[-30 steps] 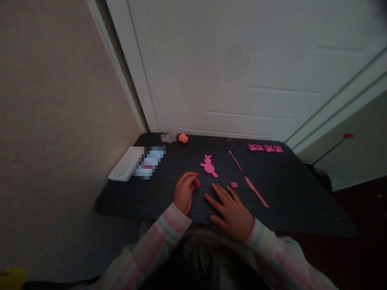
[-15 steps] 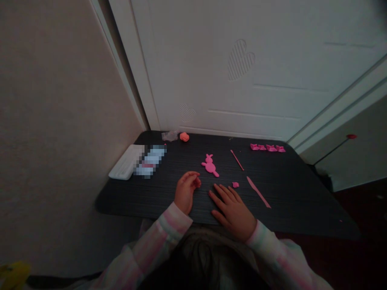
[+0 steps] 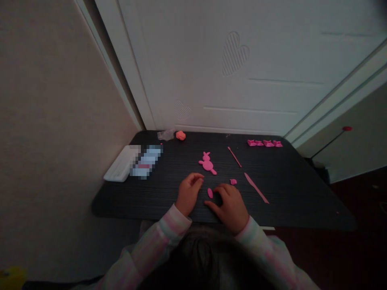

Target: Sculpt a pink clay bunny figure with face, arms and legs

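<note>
A small pink oval of modelling clay (image 3: 210, 193) lies on the dark table between my hands. My right hand (image 3: 232, 207) rests beside it, thumb and fingers apart and bent, fingertips close to its edge; I cannot tell whether they touch it. My left hand (image 3: 188, 194) is curled on the other side, its thumb and fingers drawn together with nothing showing in them. Just beyond lies a flat pink clay rabbit (image 3: 207, 164) with ears, arms and one leg-like piece. A small pink clay lump (image 3: 233, 181) sits beyond my right hand's fingers.
A pink clay knife (image 3: 256, 188) and a thin pink stick tool (image 3: 234, 157) lie to the right. Several pink clay pieces (image 3: 268, 143) line the back right. An orange lump (image 3: 180, 135), clear wrapper (image 3: 166, 135), white tray (image 3: 122, 164) and blurred packet (image 3: 147, 162) are at the left of the dark table (image 3: 290, 201).
My right hand has gone from lying flat to bent fingers and shifted slightly left, uncovering the pink oval. My left hand stays curled. The whole view has shifted slightly.
</note>
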Tool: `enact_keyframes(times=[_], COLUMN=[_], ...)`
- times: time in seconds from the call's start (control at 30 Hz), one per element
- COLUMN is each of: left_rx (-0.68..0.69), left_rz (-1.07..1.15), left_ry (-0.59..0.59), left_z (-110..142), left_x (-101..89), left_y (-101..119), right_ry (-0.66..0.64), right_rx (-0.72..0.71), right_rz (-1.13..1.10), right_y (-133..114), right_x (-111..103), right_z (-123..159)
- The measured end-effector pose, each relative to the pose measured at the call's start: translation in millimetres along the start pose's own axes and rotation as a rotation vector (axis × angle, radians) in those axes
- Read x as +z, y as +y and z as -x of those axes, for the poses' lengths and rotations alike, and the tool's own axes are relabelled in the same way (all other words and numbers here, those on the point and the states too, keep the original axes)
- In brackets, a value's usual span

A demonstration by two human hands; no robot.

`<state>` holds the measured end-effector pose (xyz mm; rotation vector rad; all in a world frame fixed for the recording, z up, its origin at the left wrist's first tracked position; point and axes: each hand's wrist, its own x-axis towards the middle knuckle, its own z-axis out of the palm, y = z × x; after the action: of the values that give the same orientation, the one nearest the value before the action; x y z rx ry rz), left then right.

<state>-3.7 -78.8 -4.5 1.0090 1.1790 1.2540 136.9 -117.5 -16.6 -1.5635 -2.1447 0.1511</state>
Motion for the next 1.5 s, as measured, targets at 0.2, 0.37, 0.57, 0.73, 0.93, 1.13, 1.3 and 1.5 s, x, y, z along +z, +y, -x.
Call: enact_keyframes(times=[0.2, 0.37, 0.57, 0.73, 0.93, 1.13, 1.3, 1.5], left_rx=[0.076, 0.263, 0.444, 0.474, 0.465, 0.459, 0.455, 0.462], left_rz=[-0.175, -0.492, -0.827, -0.918, -1.064, -1.084, -1.088, -1.088], left_ry=[-0.108, -0.345, -0.457, -0.443, -0.399, -0.418, -0.404, -0.397], left_z=[1, 3, 1, 0, -1, -3, -2, -2], left_x=[-4.7, -13.5, -14.8, -10.7, -3.0, -3.7, -4.8, -2.7], left_y=[3, 5, -5, -6, -1, -3, -3, -4], right_ry=[-0.007, -0.051, 0.047, 0.274, 0.092, -0.044, 0.130, 0.031], right_rx=[0.002, -0.008, 0.071, 0.335, 0.431, 0.536, 0.749, 0.287], right_rz=[-0.034, -0.066, -0.058, 0.278, 0.218, 0.147, 0.160, 0.050], right_y=[-1, 1, 18, 71, 92, 92, 76, 32], right_x=[2, -1, -18, -39, -48, -50, -50, -47], right_z=[-6, -5, 5, 19, 11, -4, 2, 6])
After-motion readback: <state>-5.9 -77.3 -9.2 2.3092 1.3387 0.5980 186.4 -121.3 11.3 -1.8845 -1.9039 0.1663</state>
